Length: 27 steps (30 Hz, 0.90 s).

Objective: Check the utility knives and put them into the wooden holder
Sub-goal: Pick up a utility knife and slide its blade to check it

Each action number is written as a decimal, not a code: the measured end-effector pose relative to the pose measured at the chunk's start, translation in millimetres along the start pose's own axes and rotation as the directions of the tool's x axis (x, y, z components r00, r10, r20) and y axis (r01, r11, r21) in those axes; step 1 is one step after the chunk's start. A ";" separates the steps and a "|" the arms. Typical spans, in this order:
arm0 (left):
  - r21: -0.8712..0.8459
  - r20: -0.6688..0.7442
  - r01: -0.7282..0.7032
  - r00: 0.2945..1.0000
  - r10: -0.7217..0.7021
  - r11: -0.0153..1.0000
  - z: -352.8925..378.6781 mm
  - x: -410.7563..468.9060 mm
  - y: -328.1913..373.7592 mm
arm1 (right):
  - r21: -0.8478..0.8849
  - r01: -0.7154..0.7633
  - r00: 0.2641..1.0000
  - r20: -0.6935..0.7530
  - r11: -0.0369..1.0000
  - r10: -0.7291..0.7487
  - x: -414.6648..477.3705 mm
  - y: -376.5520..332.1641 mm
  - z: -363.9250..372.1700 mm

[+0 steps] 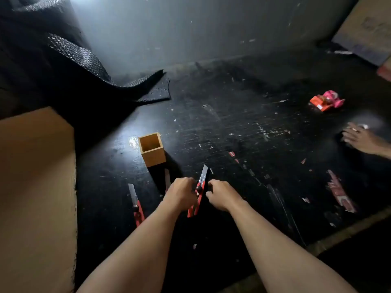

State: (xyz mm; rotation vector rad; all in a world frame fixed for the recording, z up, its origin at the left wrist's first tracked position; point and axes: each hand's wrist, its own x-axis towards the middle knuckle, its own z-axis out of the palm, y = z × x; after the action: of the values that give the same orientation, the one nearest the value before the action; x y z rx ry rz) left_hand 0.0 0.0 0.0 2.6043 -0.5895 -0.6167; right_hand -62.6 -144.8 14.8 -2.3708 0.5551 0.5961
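- Head view: A person's left hand (181, 192) and right hand (222, 194) both grip a red-handled utility knife with its steel blade extended (198, 192), held just above a scuffed black desk (243, 134); the left hand is wrapped around the handle by the dark slider knob, the right hand pinches its other side.
- Head view: The square open-topped wooden holder (152, 149) stands upright just beyond the hands and appears empty, as far as its shadowed inside can be seen.
- Head view: A second red utility knife with its blade out (136, 205) lies flat on the desk to the left of the left forearm; what may be a third blade shows near the holder's base, mostly hidden behind the left hand.
- Head view: By this evidence the task is at an early stage: one knife is under inspection, none is in the holder, and at least one more waits.
- Head view: At the far right, another person's hand (359, 138) rests on the desk, well apart from the work, near a crumpled pink and orange wrapper (326, 100).
- Head view: A brown cardboard box (36, 187) fills the left edge.
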 end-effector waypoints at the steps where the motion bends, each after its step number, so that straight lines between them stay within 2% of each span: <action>1: -0.016 0.017 -0.004 1.000 0.004 1.000 7.0 4.0 -1.5 | 0.046 -0.014 1.000 -0.009 0.999 0.014 5.8 1.9 5.1; 5: -0.087 -0.008 0.028 1.000 -0.029 0.996 34.8 12.7 -2.9 | 0.230 -0.070 0.994 -0.065 0.971 0.087 24.0 6.5 21.3; 10: -0.242 -0.079 0.150 0.982 -0.173 0.959 49.9 14.2 -1.4 | 0.353 -0.095 0.987 -0.085 0.931 0.133 37.3 8.8 33.7; 15: -0.459 -0.020 0.255 0.955 -0.297 0.851 49.4 8.2 1.9 | 0.527 -0.106 0.987 -0.047 0.843 0.153 43.2 17.7 53.1; 18: -0.568 0.048 0.306 0.939 -0.340 0.764 47.5 1.5 1.0 | 0.652 -0.098 0.992 0.000 0.752 0.129 39.9 24.8 56.0; 22: -0.650 0.057 0.293 0.939 -0.339 0.701 38.5 -11.6 2.4 | 0.718 -0.056 0.997 -0.003 0.694 0.083 28.6 25.6 50.5; 27: -0.790 0.025 0.194 0.958 -0.286 0.581 2.8 -31.4 14.1 | 0.704 0.059 0.995 -0.101 0.708 0.017 9.1 6.5 26.0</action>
State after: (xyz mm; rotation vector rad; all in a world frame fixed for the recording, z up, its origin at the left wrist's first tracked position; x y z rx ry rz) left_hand -31.3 2.6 14.5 1.8336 0.1076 -0.6257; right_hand -65.8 -134.6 -11.4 -1.6615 0.6560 0.1832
